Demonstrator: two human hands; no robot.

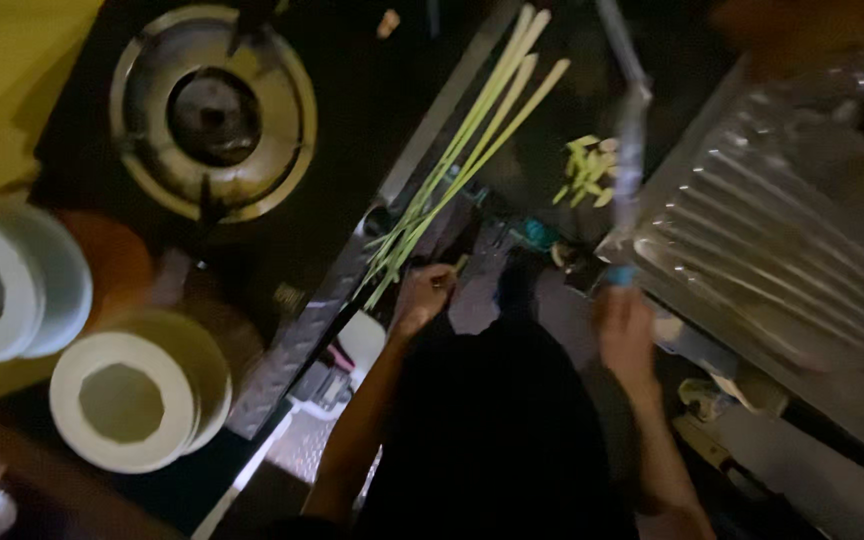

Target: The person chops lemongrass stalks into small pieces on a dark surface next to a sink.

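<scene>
The scene is dimly lit, and much of the middle is lost in deep shadow. Weak light is caught by the ridged metal draining board (782, 250) at the right and by the pale round containers (122, 400) at the near left. The right hand (624, 330) and the long utensil (630, 150) it holds are smeared by motion blur. Fine detail is softened throughout, and the corners are left murky.

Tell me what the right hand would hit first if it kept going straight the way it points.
The right hand, blurred, grips a long knife pointing up the frame. Straight ahead, it would probably first meet the chopped green pieces beside the blade, left of the ribbed metal drainboard. Depth is unclear.
</scene>
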